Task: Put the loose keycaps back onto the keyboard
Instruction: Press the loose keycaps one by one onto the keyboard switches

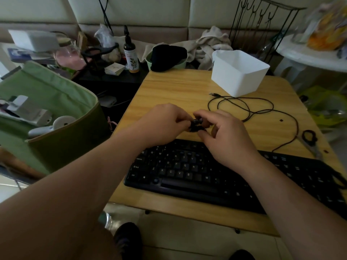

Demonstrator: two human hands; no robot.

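Counted in the head view: 2 hands, the left hand (163,124) and the right hand (228,139); 1 black keyboard (187,173); 1 wooden table (178,91); 1 white bin (239,72); 1 black cable (262,110); 1 dark bottle (130,51). The keycaps (196,125) between the hands could not be counted.

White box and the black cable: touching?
Apart. The head view shows bare table between the white box and the black cable.
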